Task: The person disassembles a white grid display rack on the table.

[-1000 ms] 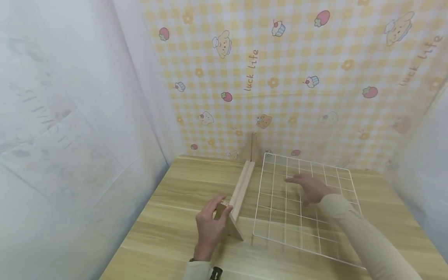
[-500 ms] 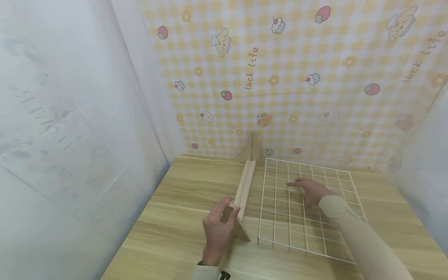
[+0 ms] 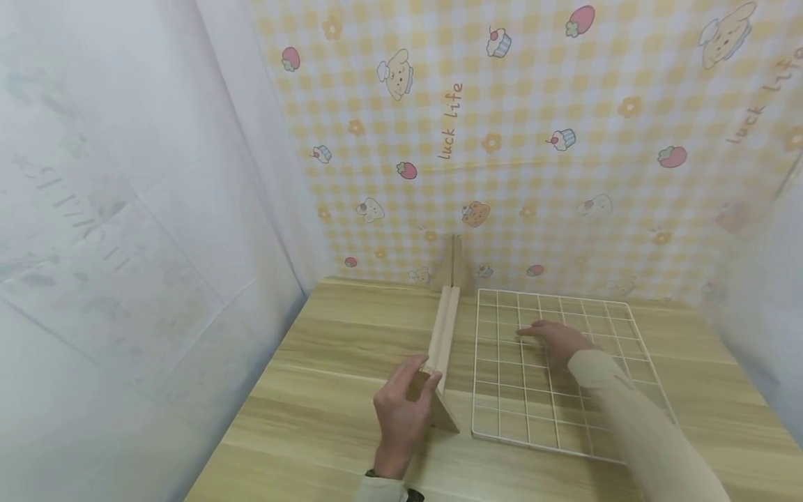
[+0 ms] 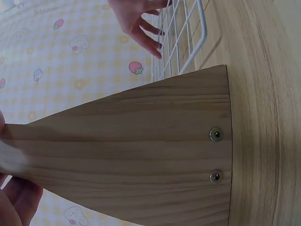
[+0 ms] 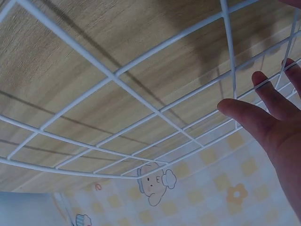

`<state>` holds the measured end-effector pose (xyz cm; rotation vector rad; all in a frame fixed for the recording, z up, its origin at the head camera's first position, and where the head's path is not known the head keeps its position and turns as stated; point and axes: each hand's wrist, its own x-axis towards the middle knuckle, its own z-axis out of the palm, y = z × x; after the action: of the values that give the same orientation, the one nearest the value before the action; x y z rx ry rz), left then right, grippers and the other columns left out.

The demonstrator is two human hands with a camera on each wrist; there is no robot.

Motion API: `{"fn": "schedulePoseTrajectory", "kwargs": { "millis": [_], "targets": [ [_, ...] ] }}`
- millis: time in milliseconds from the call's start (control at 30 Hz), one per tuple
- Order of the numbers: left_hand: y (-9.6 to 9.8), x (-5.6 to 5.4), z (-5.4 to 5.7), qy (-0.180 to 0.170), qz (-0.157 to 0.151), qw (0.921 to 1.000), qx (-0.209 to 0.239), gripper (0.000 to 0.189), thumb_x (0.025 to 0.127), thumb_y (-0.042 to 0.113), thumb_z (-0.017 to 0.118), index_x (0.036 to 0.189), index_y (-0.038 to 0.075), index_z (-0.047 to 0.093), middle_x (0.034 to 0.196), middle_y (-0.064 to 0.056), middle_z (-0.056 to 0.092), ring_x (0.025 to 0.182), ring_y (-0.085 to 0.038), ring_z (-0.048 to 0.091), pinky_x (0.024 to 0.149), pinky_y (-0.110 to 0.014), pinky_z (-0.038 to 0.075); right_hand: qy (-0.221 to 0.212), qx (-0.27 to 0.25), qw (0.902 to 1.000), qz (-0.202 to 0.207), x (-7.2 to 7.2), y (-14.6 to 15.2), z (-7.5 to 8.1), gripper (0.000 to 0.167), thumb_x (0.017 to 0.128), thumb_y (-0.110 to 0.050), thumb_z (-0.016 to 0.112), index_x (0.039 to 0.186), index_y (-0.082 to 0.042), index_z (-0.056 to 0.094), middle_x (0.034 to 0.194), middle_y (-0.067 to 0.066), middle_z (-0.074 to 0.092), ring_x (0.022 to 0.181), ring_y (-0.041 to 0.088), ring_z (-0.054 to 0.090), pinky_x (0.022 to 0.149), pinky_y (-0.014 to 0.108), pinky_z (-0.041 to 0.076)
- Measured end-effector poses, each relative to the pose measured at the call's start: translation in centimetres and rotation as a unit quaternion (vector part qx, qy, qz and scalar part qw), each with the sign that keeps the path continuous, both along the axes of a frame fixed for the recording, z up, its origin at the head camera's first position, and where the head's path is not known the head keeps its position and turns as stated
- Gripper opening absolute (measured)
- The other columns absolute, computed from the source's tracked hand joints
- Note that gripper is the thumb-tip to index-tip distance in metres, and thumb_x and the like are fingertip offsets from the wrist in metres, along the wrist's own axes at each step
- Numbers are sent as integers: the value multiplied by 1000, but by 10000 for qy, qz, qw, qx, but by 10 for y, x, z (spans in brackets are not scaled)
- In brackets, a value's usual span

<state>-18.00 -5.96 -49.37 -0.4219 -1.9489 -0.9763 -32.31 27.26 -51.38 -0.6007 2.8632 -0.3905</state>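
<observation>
My left hand [image 3: 403,411] pinches the upper end of a tapered wooden end panel [image 3: 444,415], part of a wooden stand joined by a long bar [image 3: 442,335]. Up close in the left wrist view, the panel [image 4: 136,141] is upright, with two screws near its foot and fingers at its narrow top. To the right lies a white wire grid [image 3: 533,444], roughly level. My right hand [image 3: 560,341] holds it near the middle, its thumb and fingers among the wires [image 5: 157,112]. Shadows offset from the wires show the grid slightly above the table; its exact grip is partly hidden.
The stand's far panel [image 3: 455,263] rises against the yellow checked cloth [image 3: 489,167] at the back. A pale sheet [image 3: 138,230] hangs on the left. Wood-grain tabletop [image 3: 307,404] extends left of the stand.
The grid has sunk toward the table under my right hand and lies flatter. My left hand keeps its pinch on the panel; the stand appears slightly further right in view.
</observation>
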Motion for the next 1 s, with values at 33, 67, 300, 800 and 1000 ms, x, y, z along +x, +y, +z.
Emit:
{"fn": "schedulePoseTrajectory", "kwargs": {
  "millis": [33,67,300,800,1000],
  "targets": [
    [1,0,0,2,-18,10000,27,28,85,16,80,110,5,72,106,-13,77,95,-28,76,90,-24,59,23,24,10000,-18,1,0,1,96,58,26,67,141,-20,56,151,27,46,133,57,45,87,55,59],
    [2,0,0,0,-41,10000,49,28,85,16,80,110,5,72,106,-13,77,95,-28,76,90,-24,59,65,60,10000,-22,2,-1,2,95,58,27,66,141,-20,57,150,27,46,133,56,46,90,58,57],
    [4,-1,1,20,-196,9997,126,29,85,13,79,112,5,72,107,-14,77,96,-28,76,94,-18,56,-6,145,9998,-133,2,-3,-3,94,63,27,64,143,-22,54,152,27,44,136,55,43,101,69,45],
    [4,-1,-2,46,-268,9996,98,30,86,11,79,113,2,70,109,-16,76,96,-30,75,95,-18,56,-129,249,9994,-212,-5,-11,-4,95,63,31,60,142,-20,56,149,26,48,136,54,44,102,68,45],
    [3,-1,-1,5,-261,9996,139,30,85,10,79,112,2,70,110,-16,76,96,-29,75,96,-16,54,-157,242,9990,-350,-4,-15,-6,92,66,30,59,143,-20,55,152,26,45,138,54,42,107,71,38]
  ]
}}
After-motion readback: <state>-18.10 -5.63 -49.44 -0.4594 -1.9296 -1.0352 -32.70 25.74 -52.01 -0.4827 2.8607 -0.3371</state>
